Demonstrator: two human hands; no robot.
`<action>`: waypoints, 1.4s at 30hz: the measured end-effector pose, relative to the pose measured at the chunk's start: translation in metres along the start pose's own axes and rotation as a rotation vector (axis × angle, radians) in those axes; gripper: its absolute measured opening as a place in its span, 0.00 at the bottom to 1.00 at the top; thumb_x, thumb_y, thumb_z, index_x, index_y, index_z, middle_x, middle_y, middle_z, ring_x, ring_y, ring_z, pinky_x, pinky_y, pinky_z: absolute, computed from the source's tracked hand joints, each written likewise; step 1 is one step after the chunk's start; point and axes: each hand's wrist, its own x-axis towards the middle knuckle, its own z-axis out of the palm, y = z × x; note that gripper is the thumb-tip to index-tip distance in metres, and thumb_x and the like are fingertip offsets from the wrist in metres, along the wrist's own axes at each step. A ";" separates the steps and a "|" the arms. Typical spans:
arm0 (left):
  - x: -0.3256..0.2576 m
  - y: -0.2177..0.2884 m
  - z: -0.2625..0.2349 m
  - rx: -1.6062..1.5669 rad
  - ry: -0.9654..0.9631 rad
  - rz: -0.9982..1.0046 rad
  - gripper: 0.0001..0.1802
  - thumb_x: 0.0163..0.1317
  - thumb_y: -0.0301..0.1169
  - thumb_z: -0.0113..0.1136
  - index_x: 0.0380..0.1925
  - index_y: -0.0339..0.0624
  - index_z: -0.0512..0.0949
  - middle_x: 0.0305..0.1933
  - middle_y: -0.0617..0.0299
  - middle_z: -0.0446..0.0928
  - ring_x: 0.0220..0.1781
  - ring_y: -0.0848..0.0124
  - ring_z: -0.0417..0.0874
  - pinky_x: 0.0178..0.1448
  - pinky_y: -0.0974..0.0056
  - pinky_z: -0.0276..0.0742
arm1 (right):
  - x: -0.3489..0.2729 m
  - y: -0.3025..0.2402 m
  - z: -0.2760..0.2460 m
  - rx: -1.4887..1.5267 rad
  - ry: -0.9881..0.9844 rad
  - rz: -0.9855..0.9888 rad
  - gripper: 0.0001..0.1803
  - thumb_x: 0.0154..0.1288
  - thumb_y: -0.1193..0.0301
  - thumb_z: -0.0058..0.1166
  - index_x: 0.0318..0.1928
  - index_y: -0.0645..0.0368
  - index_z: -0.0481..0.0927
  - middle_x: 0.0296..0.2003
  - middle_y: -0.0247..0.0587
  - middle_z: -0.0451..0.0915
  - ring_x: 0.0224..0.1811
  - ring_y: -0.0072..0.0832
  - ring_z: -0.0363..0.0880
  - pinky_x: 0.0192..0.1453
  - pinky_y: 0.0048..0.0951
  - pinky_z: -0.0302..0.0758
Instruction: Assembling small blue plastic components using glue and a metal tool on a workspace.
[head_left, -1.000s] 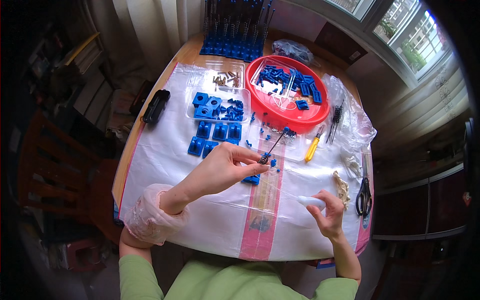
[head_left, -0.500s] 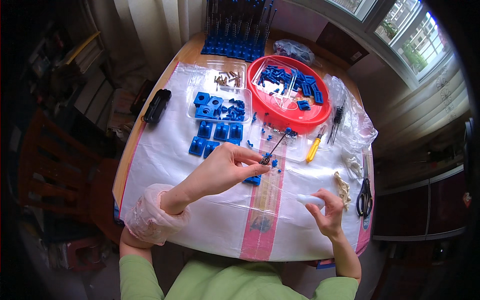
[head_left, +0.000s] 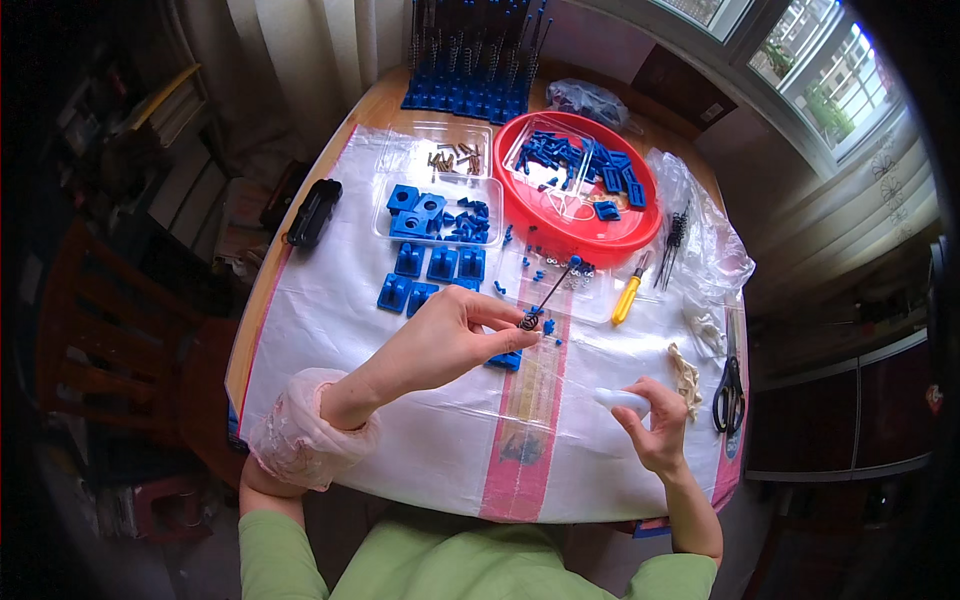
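Between thumb and fingers, my left hand [head_left: 430,335] pinches a thin dark rod with a coil spring [head_left: 530,320] at its lower end and a small blue ball at its upper tip. The rod [head_left: 553,290] slants up and to the right. My right hand [head_left: 658,428] is closed around a small white squeeze bottle [head_left: 622,401], its narrow nozzle pointing left toward the spring. Loose small blue parts [head_left: 549,327] lie just beyond the left fingertips. A blue block [head_left: 506,361] shows partly under that hand.
Blue bracket blocks [head_left: 441,264] stand before a clear tray [head_left: 500,222] of blue parts. A red basin [head_left: 648,222] holds more. Rightward lie a yellow-handled screwdriver [head_left: 627,300], black springs [head_left: 676,240], a plastic bag [head_left: 715,250] and scissors [head_left: 730,400]. Finished-looking rods stand in a rack [head_left: 468,95] behind.
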 end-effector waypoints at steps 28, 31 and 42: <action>0.001 -0.003 0.000 -0.014 -0.004 0.010 0.14 0.66 0.34 0.71 0.48 0.40 0.89 0.26 0.76 0.78 0.26 0.87 0.64 0.29 0.75 0.56 | 0.001 -0.001 -0.001 0.016 -0.021 0.035 0.10 0.57 0.75 0.69 0.36 0.67 0.83 0.26 0.42 0.79 0.28 0.29 0.78 0.34 0.28 0.71; 0.002 -0.009 0.002 -0.026 0.008 0.038 0.14 0.66 0.34 0.71 0.48 0.40 0.89 0.26 0.75 0.79 0.27 0.87 0.65 0.29 0.75 0.57 | 0.001 0.000 0.000 0.016 -0.004 0.016 0.10 0.57 0.75 0.69 0.36 0.67 0.83 0.26 0.42 0.79 0.27 0.29 0.78 0.34 0.28 0.71; 0.001 -0.004 0.001 -0.026 -0.002 0.003 0.13 0.66 0.33 0.71 0.48 0.39 0.89 0.27 0.77 0.79 0.28 0.88 0.65 0.29 0.76 0.57 | 0.000 0.000 0.000 -0.001 0.006 -0.010 0.10 0.57 0.75 0.69 0.36 0.68 0.83 0.26 0.43 0.79 0.27 0.29 0.79 0.34 0.28 0.71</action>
